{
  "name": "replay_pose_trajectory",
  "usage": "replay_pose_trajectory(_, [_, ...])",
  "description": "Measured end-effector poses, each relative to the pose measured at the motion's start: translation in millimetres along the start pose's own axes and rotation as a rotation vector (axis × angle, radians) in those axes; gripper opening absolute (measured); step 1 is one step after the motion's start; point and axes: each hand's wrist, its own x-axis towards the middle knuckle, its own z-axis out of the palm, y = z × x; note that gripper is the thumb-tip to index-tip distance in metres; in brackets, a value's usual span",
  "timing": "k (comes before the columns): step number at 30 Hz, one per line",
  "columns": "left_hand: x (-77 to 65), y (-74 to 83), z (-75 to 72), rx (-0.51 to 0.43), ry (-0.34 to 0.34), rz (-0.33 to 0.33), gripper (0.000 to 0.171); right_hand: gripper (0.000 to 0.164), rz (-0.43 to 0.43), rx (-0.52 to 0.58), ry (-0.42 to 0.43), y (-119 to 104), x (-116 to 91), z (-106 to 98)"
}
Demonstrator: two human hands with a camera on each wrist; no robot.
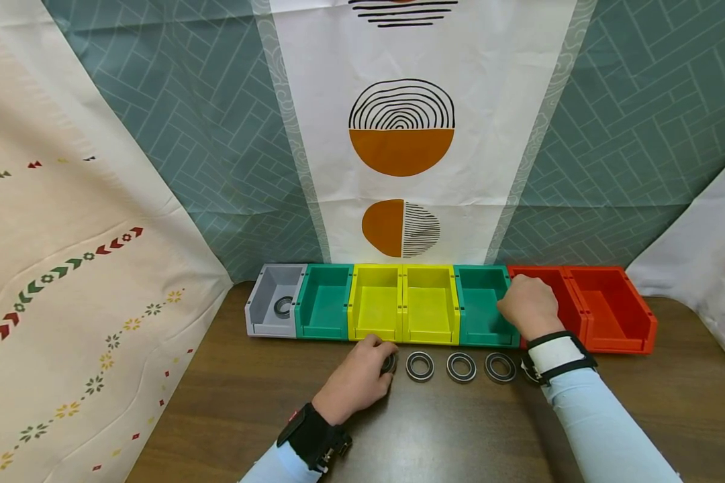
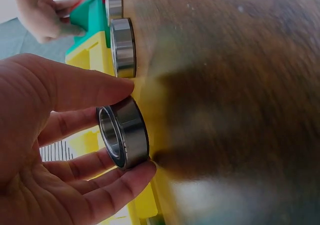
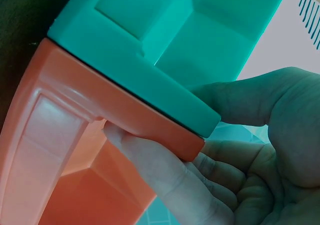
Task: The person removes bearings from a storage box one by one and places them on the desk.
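In the head view my left hand (image 1: 358, 377) is at the front of the yellow bins. Its thumb and fingers pinch a ball bearing (image 2: 134, 132) by the outer rim, tilted on edge in the left wrist view. My right hand (image 1: 529, 306) is over the join between the right-hand green bin (image 1: 482, 327) and the red bin (image 3: 65, 117) beside it. The right wrist view shows its thumb inside the green wall and a finger inside the red one, gripping both walls together. Right of the left hand, bearings (image 1: 419, 367) lie in a row on the table.
Side by side along the back run a grey bin (image 1: 272, 329) with a bearing (image 1: 282, 307) in it, another green bin (image 1: 323, 329), two yellow bins (image 1: 376, 325) and a far-right red bin (image 1: 616, 342). Patterned cloth (image 1: 235, 134) hangs behind. My right wrist partly covers one bearing.
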Motion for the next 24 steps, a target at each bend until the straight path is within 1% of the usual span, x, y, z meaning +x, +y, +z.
replay_pose_trajectory(5, [0.3, -0.3, 0.4, 0.008, 0.002, 0.014, 0.038, 0.031, -0.002, -0.003, 0.000, -0.6, -0.7, -1.0])
replay_pose_trajectory(10, [0.8, -0.7, 1.8, 0.045, 0.014, 0.024, 0.038, 0.032, 0.001, 0.002, 0.003, -1.1, -1.1, -1.5])
replay_pose_trajectory(14, [0.8, -0.3, 2.4, 0.071, 0.008, 0.021, 0.036, 0.031, -0.004, 0.001, 0.011, -0.8, -0.9, -1.3])
replay_pose_trajectory(18, [0.1, 0.8, 2.1, 0.090, -0.005, 0.017, 0.033, 0.032, 0.005, -0.001, 0.002, -0.9, -0.8, -1.3])
replay_pose_trajectory(24, [0.3, 1.2, 2.0, 0.093, -0.008, 0.010, 0.033, 0.031, 0.007, 0.001, -0.005, -0.8, -0.5, -1.2])
